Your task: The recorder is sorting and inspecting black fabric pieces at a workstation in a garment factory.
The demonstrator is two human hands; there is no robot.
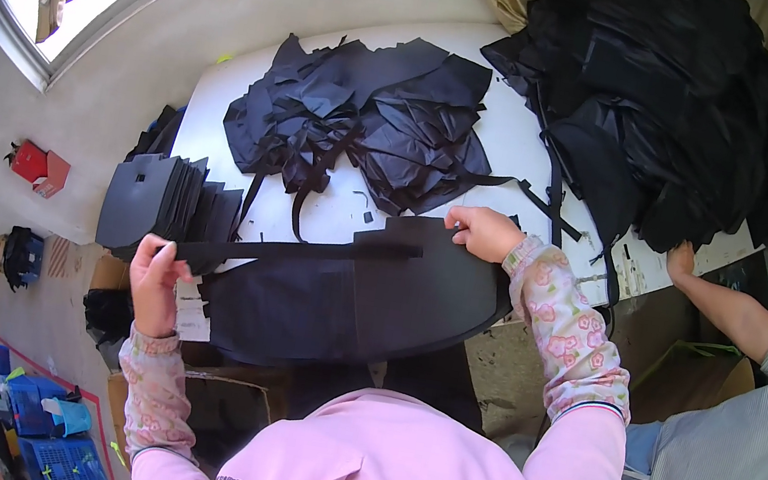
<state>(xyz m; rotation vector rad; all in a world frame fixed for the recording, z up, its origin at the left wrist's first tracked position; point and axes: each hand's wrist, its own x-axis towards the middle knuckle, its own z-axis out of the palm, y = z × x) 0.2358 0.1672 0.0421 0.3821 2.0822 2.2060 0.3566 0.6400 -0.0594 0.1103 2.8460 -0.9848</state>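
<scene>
- Left hand (155,276) pinches one end of the strap (297,251) at the desk's (520,141) near left edge.
- Right hand (484,233) presses the black panel (363,307), near the strap's other end.
- Strap lies sideways between both hands, across the panel.
- Black pile (363,116) sits farther back.

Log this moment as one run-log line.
left hand: grips black strap end | right hand: presses black fabric panel | white table: heaped black pieces

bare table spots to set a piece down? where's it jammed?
One bare white patch of the table lies between the middle heap of black pieces, the stack of stiff black panels and the strap held by the left hand. A narrower strip separates that heap from the big black pile. Crowded: right end, and the near edge under the black panel beneath the right hand.
</scene>
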